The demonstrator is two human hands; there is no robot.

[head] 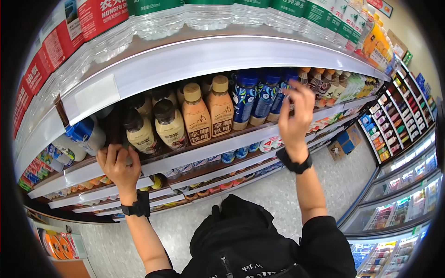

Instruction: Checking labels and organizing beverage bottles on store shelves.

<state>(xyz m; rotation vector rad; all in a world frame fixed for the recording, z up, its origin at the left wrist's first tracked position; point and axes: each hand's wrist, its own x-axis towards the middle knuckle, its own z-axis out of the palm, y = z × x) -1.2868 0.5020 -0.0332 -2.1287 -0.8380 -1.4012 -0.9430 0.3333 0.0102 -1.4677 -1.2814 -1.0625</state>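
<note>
My left hand (120,166), fingers curled, is at the shelf's front edge, left of cream-coloured drink bottles with dark caps (171,125); whether it grips anything is hidden. My right hand (297,116) is raised before the same shelf, fingers loosely bent and apart, with nothing seen in it. It partly covers the blue-capped bottles with blue labels (244,100). Between the hands, orange coffee bottles with tan caps (219,106) stand upright beside the cream ones. Farther right are brown bottles with orange caps (325,83). A white bottle with a blue top (85,133) stands at left.
A white shelf rail (215,52) runs above, under clear water bottles with green labels (208,15). Lower shelves hold more drinks (227,156). Cardboard boxes (342,144) lie on the speckled floor (333,180). Glass-fronted coolers (399,208) line the right side.
</note>
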